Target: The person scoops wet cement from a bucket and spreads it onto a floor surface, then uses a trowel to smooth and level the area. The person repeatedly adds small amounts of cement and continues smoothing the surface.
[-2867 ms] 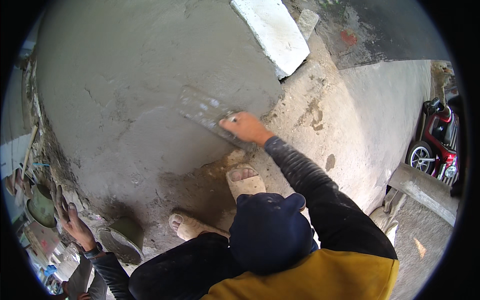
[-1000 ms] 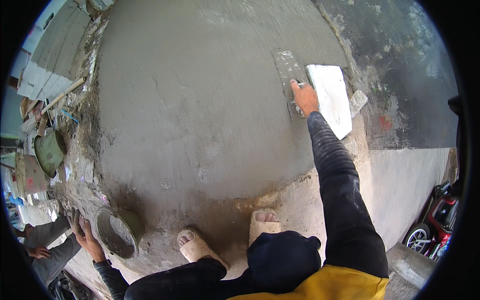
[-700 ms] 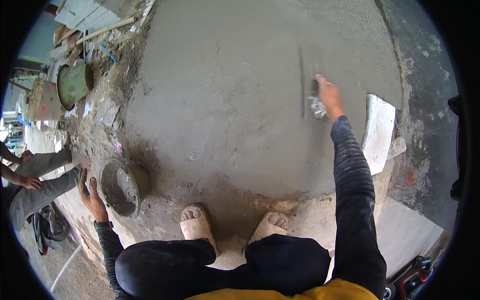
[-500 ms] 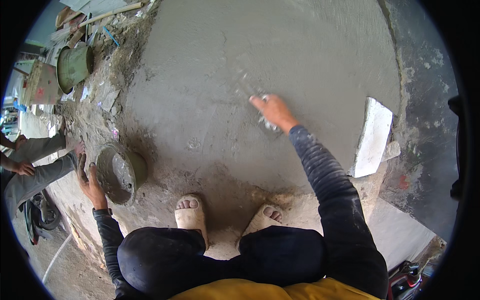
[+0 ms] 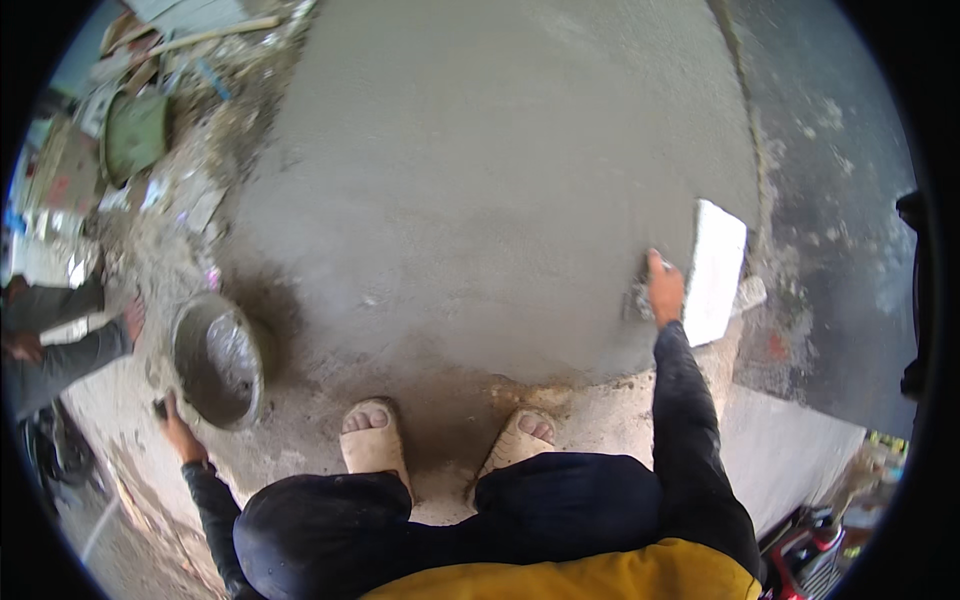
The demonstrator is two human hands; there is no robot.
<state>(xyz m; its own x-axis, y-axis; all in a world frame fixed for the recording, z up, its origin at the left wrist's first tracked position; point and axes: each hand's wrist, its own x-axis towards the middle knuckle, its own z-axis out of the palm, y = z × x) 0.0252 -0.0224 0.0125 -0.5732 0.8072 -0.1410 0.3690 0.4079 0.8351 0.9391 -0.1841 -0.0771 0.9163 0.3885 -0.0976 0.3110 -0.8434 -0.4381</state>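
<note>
My right hand [image 5: 666,291] is closed around the handle of a metal trowel [image 5: 638,301], whose blurred blade lies against the smooth wet cement [image 5: 480,210]. Just right of it stands a white, rough-edged slab [image 5: 716,272], close to my knuckles. My left hand [image 5: 183,436] hangs low at the left, beside a round bucket [image 5: 254,405] with grey wet mix inside. Its fingers look partly apart, with dark tips, and nothing shows in them; motion softens their outline.
Another person's legs [image 5: 75,345] are at the left edge. Behind them are a green tub [image 5: 135,135] and rubble with scraps [image 5: 205,205]. A dark scuffed surface [image 5: 830,220] borders the cement at right. My sandals [image 5: 375,440] stand at the cement's near edge.
My right hand has swept the trowel rightward and slightly nearer, from mid-cement to beside the white slab. My left hand has dropped lower beside the bucket. The whole view has shifted slightly.
</note>
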